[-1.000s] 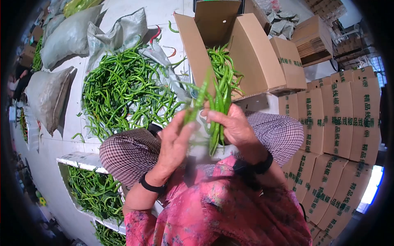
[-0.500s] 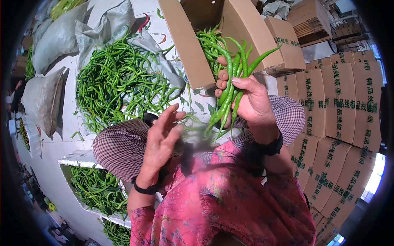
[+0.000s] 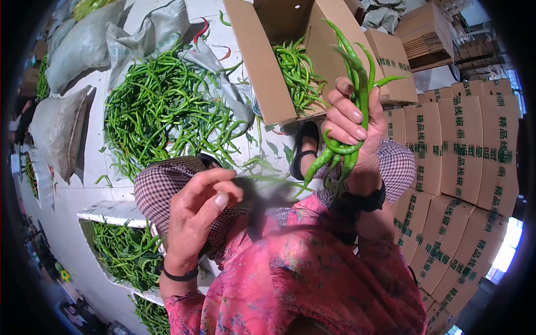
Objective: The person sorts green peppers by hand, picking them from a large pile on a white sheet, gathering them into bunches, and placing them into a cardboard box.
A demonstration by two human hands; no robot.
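Note:
My right hand (image 3: 357, 125) is raised in front of my right knee, its fingers wrapped round a bunch of long green chili peppers (image 3: 362, 78). The tips stick out above the fist and several peppers hang below it. My left hand (image 3: 202, 204) hovers over my left knee with loosely bent fingers, the thumb apart from them and nothing visible in the grasp. Just beyond my right hand stands an open cardboard box (image 3: 254, 61) with green peppers (image 3: 298, 75) inside. Ahead of my left hand, a large pile of green chili peppers (image 3: 162, 111) spreads over a sack on the floor.
White foam boxes (image 3: 111, 212) of peppers stand at my left. Full sacks (image 3: 84, 47) lie at the far left. Printed cartons (image 3: 463, 145) are stacked along my right side. Two red peppers (image 3: 202, 30) and scattered leaves lie on the floor near the open box.
My right hand has lifted and turned, bringing the bunch away from the open box, with pepper tips now pointing upward. My left hand has moved down and left.

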